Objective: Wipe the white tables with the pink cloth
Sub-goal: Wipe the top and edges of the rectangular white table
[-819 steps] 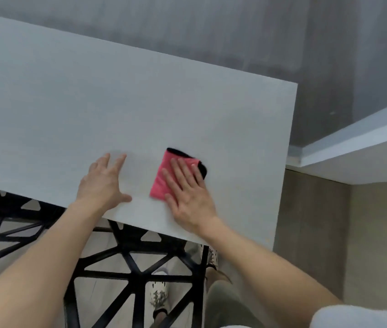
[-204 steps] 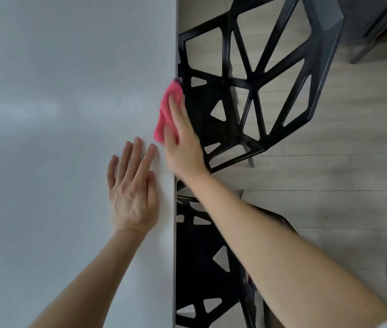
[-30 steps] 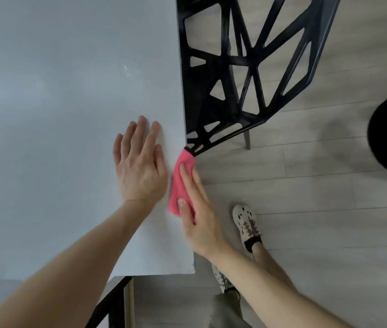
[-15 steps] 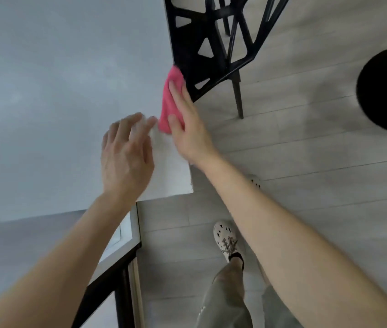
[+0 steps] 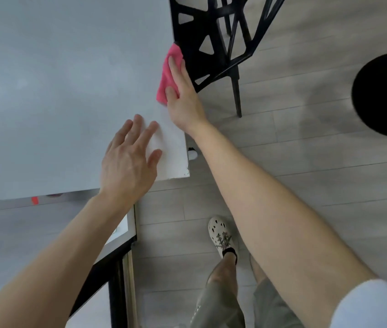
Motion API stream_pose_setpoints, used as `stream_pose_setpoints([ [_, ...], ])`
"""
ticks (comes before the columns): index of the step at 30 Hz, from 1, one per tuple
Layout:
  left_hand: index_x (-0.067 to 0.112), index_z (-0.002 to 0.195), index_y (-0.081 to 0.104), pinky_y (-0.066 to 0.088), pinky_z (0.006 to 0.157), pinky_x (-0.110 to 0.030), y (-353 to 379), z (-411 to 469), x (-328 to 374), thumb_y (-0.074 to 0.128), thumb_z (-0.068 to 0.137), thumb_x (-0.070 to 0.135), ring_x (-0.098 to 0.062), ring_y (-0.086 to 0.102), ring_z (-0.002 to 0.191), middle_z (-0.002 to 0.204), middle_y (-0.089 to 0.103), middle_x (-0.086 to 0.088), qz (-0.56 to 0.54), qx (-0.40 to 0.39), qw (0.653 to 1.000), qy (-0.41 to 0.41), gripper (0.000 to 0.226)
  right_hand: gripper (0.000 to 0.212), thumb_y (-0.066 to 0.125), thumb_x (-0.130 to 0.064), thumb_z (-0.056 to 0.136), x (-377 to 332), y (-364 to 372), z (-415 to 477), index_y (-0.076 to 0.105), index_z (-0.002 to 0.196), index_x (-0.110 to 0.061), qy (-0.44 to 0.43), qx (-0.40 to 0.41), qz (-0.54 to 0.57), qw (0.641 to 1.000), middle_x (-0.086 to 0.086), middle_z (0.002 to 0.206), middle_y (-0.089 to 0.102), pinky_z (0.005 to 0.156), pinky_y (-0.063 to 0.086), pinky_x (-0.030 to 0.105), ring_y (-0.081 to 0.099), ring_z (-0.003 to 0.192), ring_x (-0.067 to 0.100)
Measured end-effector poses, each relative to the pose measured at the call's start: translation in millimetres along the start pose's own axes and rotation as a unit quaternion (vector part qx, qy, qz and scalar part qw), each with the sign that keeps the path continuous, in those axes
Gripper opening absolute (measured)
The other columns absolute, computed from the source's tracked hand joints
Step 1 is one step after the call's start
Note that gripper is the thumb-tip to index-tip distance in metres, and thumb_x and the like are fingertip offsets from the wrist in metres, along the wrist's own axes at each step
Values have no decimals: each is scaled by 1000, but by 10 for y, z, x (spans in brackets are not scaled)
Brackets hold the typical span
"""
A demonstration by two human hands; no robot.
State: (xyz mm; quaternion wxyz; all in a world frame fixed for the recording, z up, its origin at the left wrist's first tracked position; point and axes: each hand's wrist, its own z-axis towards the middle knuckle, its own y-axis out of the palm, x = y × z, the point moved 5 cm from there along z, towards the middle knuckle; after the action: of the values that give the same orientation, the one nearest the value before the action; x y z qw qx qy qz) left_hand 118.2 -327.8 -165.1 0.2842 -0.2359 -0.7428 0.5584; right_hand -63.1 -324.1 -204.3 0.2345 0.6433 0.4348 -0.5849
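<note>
Pink cloth (image 5: 167, 76) slides farther up the tabletop (image 5: 57, 91) edge; corner seems done.
Right hand (image 5: 183, 100) presses it flat-fingered; left hand (image 5: 128, 162) rests spread.

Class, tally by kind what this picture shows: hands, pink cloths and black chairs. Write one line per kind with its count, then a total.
Hands: 2 (left hand, right hand)
Pink cloths: 1 (pink cloth)
Black chairs: 1 (black chair)
Total: 4

Nothing legible — no text, label, brand, number or sign anywhere.
</note>
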Motion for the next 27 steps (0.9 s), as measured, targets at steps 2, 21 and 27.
stream_pose_setpoints([
  [2, 38, 168, 33, 34, 128, -49, -10, -4, -4, 52, 111, 45, -21, 18, 166, 180, 23, 3, 3, 1, 1000, 2, 61, 67, 41, -7, 114, 73, 47, -486, 20, 174, -29, -24, 4, 5, 1000, -3, 183, 1, 127, 14, 15, 9, 167, 12],
  [21, 34, 171, 22, 16, 136, -45, 129, 74, 2, 37, 113, 50, -25, 10, 168, 182, 10, -1, 31, -38, 999, 3, 62, 59, 62, -13, 108, 310, -420, -1368, 55, 155, -48, 114, -93, -140, 979, -7, 153, 63, 118, 47, 30, 62, 138, 16],
  [27, 35, 169, 22, 22, 133, -47, -22, 181, 48, 48, 111, 54, -27, 8, 168, 183, 5, -2, 19, -144, 989, -25, 67, 33, 71, -35, 105, -19, -969, -1550, 60, 133, -20, 240, -117, -147, 953, -1, 134, 74, 97, 57, 35, 71, 115, 16],
])
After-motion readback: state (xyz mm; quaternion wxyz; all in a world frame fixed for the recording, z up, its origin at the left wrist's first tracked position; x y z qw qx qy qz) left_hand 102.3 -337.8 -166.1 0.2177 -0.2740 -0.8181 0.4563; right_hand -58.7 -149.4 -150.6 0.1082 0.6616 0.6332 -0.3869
